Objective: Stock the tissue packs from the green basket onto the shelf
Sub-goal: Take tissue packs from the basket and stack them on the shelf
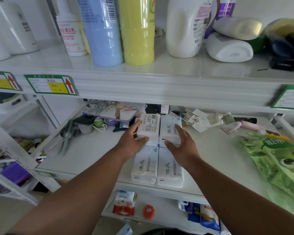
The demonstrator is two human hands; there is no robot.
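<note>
Four white tissue packs lie on the middle shelf (85, 150). Two front packs sit side by side near the shelf's edge, one on the left (145, 165) and one on the right (170, 168). Behind them are two more. My left hand (132, 141) grips the rear left pack (149, 128), thumb on top and fingers along its left side. My right hand (182, 143) grips the rear right pack (169, 128) the same way from the right. The green basket is out of view.
Behind the packs lies clutter: a purple mirror (119, 116), glass cups, a hairbrush (68, 133) in a metal cup, small sachets and tubes (210, 122). A green printed bag (282, 163) lies at the right. Bottles (137, 31) stand on the upper shelf.
</note>
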